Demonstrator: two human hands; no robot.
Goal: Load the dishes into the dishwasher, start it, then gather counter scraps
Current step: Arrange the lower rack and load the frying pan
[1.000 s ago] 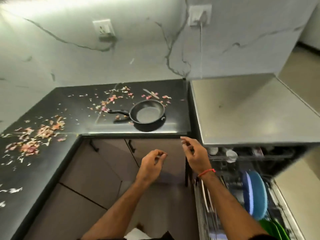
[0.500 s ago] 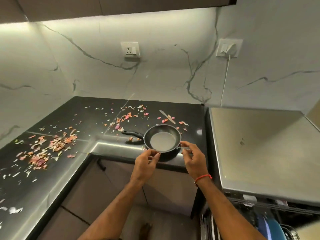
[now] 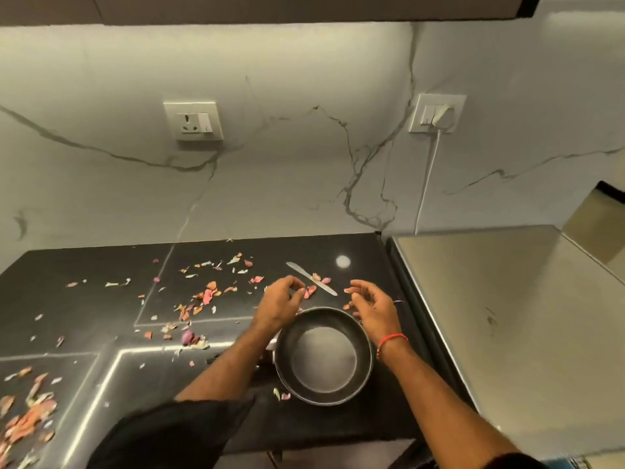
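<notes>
A dark pan [image 3: 324,355] sits near the front edge of the black counter [image 3: 84,272], toward its right end, just beside the steel top of the dishwasher [image 3: 527,333]. Both hands reach past the pan's far rim. The left hand [image 3: 279,304] hovers over the counter with its fingers curled and the fingertips drawn near the thumb; whether that grip pinches a scrap I cannot tell. The right hand [image 3: 370,304] has its grip loosely spread, fingers bent above a few pink scraps [image 3: 309,292] that lie between the two hands. A knife [image 3: 311,282] lies slantwise just beyond the hands, toward the back edge. More peel scraps [image 3: 208,294] are strewn across the middle of the counter, and a thicker heap [image 3: 27,418] lies at the front left corner. A red thread [image 3: 392,340] circles the right wrist.
</notes>
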